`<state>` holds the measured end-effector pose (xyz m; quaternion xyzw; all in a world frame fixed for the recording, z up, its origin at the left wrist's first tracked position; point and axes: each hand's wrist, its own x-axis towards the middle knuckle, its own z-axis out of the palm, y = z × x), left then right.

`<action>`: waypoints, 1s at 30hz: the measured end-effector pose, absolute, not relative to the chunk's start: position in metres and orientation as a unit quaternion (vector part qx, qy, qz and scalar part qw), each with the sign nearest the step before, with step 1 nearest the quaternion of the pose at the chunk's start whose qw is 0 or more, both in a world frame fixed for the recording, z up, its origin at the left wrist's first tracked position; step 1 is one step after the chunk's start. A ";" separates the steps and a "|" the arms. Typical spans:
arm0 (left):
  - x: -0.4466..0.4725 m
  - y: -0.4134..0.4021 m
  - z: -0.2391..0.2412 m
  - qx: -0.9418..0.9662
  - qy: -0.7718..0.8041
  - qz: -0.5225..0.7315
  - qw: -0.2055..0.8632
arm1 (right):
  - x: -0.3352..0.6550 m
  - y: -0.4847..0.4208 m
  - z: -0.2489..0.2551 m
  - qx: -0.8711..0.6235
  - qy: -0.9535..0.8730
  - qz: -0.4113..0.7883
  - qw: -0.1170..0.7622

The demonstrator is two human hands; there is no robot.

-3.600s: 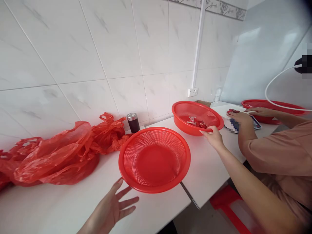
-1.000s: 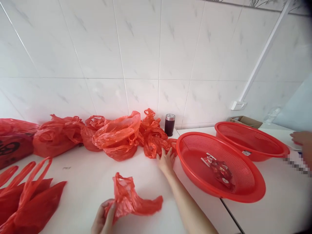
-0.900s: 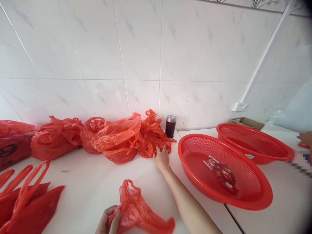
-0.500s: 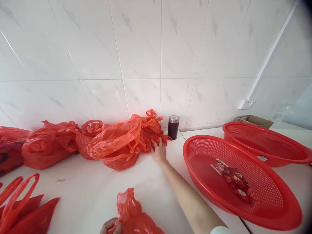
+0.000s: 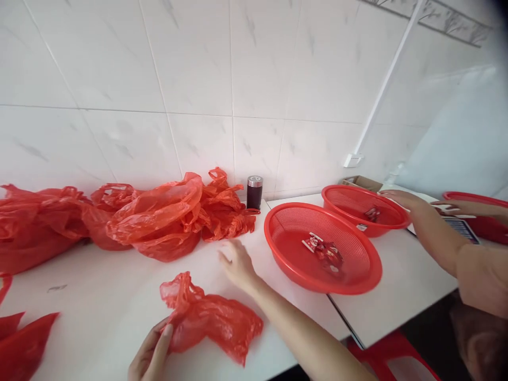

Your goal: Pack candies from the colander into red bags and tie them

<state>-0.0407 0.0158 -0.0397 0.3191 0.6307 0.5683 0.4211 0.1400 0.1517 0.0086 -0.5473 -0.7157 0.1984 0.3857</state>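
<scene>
My left hand (image 5: 154, 350) pinches the near edge of a crumpled red plastic bag (image 5: 216, 323) between thumb and fingers. The bag lies limp across the white table (image 5: 107, 317). My right hand (image 5: 238, 265) hovers behind it with fingers apart and holds nothing. Just beyond those fingers is a heap of bunched red plastic bags (image 5: 224, 217), whose handles stick up. To the right of my right hand stands a red perforated basket (image 5: 281, 264) with several small red and white packets (image 5: 329, 254) in it.
A dark tumbler (image 5: 254, 194) with a silver lid stands by the tiled wall. Filled-looking red bags (image 5: 43, 227) line the wall at left. A second red basket (image 5: 337, 203), a cardboard box (image 5: 367, 183) and a co-worker's arm (image 5: 436, 233) are at right. A red stool (image 5: 392, 357) stands below.
My right hand has drawn back from the heap of bags toward me. The view has turned right, and the held bag shows more fully. A co-worker's arms have come into view.
</scene>
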 end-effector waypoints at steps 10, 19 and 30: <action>0.002 -0.012 -0.015 0.359 0.587 0.602 0.404 | 0.159 0.049 0.050 -0.429 -0.687 0.379 0.447; -0.005 -0.029 -0.011 0.320 0.623 0.589 0.403 | 0.181 0.047 0.057 -0.316 -0.407 0.543 0.663; 0.048 -0.008 0.022 0.730 0.564 0.329 0.200 | 0.162 0.023 0.075 -0.259 -0.537 0.605 0.528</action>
